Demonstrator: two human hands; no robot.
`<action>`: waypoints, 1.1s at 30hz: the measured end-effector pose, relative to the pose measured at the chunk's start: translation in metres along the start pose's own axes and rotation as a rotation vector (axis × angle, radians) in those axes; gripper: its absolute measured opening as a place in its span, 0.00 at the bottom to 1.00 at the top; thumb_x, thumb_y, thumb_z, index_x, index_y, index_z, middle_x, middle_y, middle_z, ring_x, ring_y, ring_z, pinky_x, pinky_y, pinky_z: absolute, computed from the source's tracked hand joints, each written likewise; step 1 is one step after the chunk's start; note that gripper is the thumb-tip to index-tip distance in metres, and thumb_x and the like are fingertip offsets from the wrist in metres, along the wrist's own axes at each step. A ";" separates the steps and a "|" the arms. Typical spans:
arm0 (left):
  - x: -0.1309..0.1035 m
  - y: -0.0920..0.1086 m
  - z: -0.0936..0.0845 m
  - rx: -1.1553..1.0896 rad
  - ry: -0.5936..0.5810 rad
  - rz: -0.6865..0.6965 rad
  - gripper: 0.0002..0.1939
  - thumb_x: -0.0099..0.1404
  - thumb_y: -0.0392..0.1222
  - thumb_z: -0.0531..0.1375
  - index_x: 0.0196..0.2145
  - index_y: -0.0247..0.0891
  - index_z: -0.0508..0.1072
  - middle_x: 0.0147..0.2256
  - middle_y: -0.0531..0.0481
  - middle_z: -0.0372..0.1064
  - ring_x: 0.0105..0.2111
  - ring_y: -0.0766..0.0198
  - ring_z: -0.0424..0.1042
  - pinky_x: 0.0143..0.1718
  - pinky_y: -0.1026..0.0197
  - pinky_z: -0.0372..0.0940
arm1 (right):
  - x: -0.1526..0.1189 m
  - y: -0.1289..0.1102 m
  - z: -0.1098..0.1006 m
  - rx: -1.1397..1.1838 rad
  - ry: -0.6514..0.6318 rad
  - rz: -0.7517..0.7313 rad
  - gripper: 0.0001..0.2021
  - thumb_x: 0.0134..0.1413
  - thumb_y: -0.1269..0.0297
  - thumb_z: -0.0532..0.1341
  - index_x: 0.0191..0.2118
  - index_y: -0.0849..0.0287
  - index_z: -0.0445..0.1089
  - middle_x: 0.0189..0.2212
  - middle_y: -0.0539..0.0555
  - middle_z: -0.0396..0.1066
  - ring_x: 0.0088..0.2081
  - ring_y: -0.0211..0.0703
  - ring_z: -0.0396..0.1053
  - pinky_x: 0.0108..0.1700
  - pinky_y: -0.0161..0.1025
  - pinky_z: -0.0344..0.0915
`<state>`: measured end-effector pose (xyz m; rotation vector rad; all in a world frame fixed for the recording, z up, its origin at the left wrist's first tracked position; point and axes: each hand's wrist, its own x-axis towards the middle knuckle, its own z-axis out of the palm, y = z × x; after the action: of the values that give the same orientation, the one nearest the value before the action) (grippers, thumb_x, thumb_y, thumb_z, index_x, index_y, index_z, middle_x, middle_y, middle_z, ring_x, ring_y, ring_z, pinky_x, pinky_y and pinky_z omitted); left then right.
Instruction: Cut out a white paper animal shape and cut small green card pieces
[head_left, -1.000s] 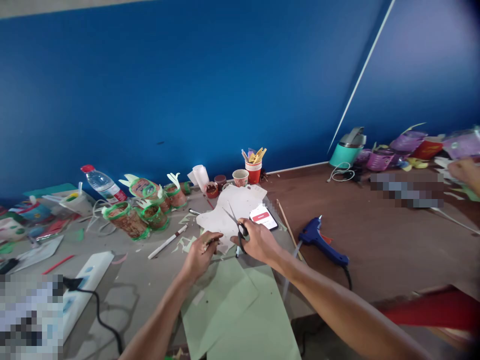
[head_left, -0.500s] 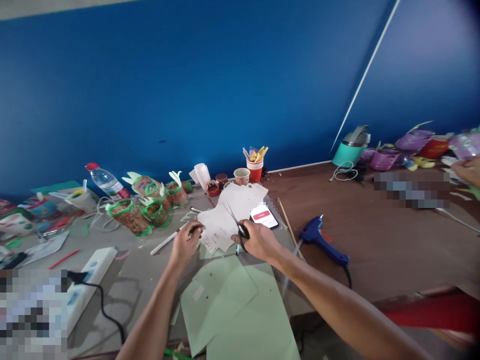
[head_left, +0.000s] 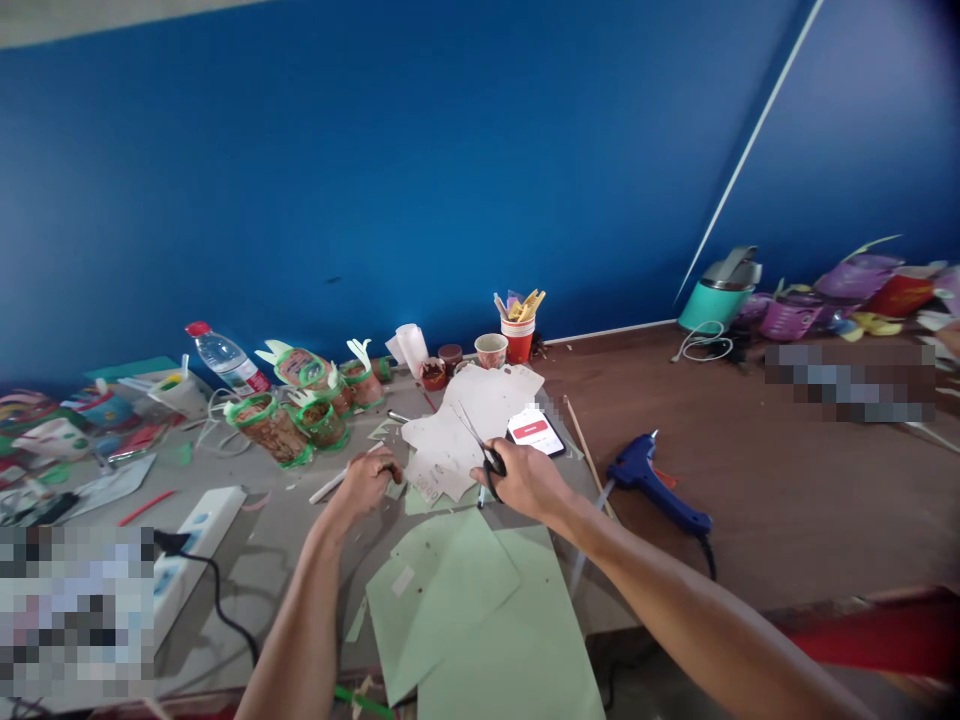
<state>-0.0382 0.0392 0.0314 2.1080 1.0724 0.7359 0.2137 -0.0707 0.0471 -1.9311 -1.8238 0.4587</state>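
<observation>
My right hand [head_left: 525,478] is closed round the black handles of a pair of scissors [head_left: 474,430], whose blades point up and left over a white cut-out paper [head_left: 442,440]. Left of that paper, my left hand [head_left: 367,480] has its fingers curled together near a small green scrap; whatever it may hold is too small to make out. Pale green sheets [head_left: 487,610] lie below both hands. A phone [head_left: 544,440] with a lit screen rests just beyond my right hand.
A blue glue gun [head_left: 652,480] and a thin wooden stick [head_left: 581,430] lie to the right. Green-trimmed brown pots [head_left: 266,430], a bottle [head_left: 225,360] and a white power strip [head_left: 195,550] are at the left. A red cup [head_left: 519,340] stands by the wall.
My left hand has turned palm-down and shifted slightly away from the white paper. The scissors stay in my right hand. The view has shifted slightly, and another person's hand at far right is mostly out of view.
</observation>
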 end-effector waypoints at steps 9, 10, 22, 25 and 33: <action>0.003 -0.010 -0.001 0.045 0.090 -0.114 0.07 0.44 0.34 0.51 0.16 0.40 0.68 0.18 0.52 0.66 0.22 0.62 0.64 0.29 0.62 0.59 | 0.000 -0.001 0.000 -0.016 -0.011 0.010 0.19 0.54 0.51 0.59 0.48 0.57 0.68 0.38 0.58 0.76 0.40 0.50 0.73 0.35 0.35 0.59; 0.003 -0.012 -0.001 0.045 0.106 -0.129 0.07 0.45 0.34 0.51 0.17 0.40 0.68 0.19 0.52 0.66 0.22 0.62 0.64 0.28 0.63 0.59 | 0.000 -0.001 0.000 -0.018 -0.013 0.009 0.20 0.54 0.51 0.59 0.48 0.57 0.67 0.38 0.57 0.76 0.41 0.50 0.73 0.35 0.35 0.59; 0.005 -0.017 0.006 0.113 0.166 -0.133 0.10 0.52 0.41 0.51 0.27 0.39 0.71 0.26 0.51 0.71 0.28 0.60 0.70 0.33 0.61 0.63 | -0.002 -0.004 -0.005 -0.021 -0.008 0.009 0.21 0.55 0.49 0.58 0.49 0.57 0.68 0.39 0.58 0.76 0.42 0.51 0.73 0.35 0.35 0.59; 0.005 -0.014 0.008 0.125 0.200 -0.106 0.12 0.54 0.45 0.52 0.31 0.39 0.72 0.33 0.48 0.74 0.35 0.58 0.71 0.40 0.60 0.63 | -0.002 -0.004 -0.005 -0.016 -0.014 0.011 0.20 0.54 0.50 0.59 0.49 0.57 0.68 0.39 0.58 0.76 0.42 0.51 0.73 0.35 0.35 0.59; 0.003 -0.011 0.013 0.099 0.247 -0.082 0.13 0.58 0.48 0.53 0.35 0.38 0.72 0.34 0.48 0.74 0.35 0.58 0.72 0.38 0.60 0.64 | -0.001 -0.004 -0.005 0.028 0.033 -0.002 0.19 0.55 0.47 0.57 0.42 0.58 0.70 0.32 0.57 0.76 0.36 0.48 0.73 0.30 0.33 0.55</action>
<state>-0.0329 0.0432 0.0154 2.0794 1.3440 0.9375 0.2131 -0.0723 0.0538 -1.9068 -1.7891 0.4470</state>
